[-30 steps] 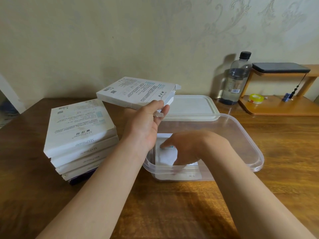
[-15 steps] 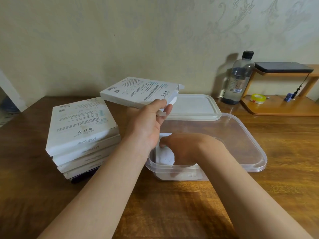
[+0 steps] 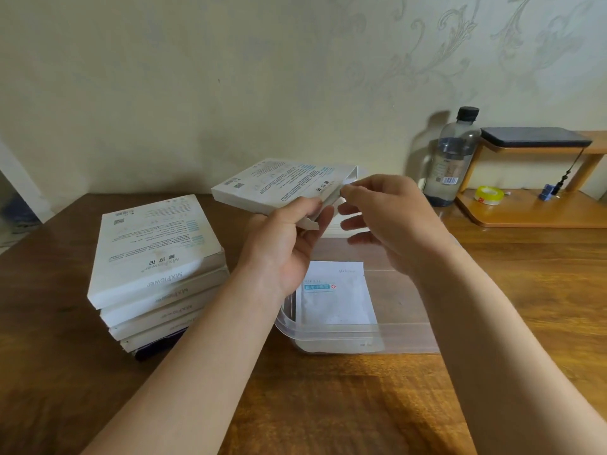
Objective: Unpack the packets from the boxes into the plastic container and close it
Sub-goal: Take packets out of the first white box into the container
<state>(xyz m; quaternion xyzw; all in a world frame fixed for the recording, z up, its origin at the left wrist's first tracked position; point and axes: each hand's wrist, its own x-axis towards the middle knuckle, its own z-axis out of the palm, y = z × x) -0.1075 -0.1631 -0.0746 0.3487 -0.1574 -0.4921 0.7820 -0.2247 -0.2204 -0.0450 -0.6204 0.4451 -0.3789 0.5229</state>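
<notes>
The left hand [image 3: 282, 254] holds the open box [image 3: 279, 185] above the plastic container [image 3: 410, 336]. The right hand [image 3: 387, 221] touches the box's right end, its grip unclear. One packet [image 3: 335, 297] lies inside the container, near left.

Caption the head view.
Left hand holds an open box; right hand at its open end; one packet lies in the plastic container.

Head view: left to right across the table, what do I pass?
Stack of boxes → open box gripped by the left hand → right hand → bottle → tape roll on the wooden shelf.
</notes>
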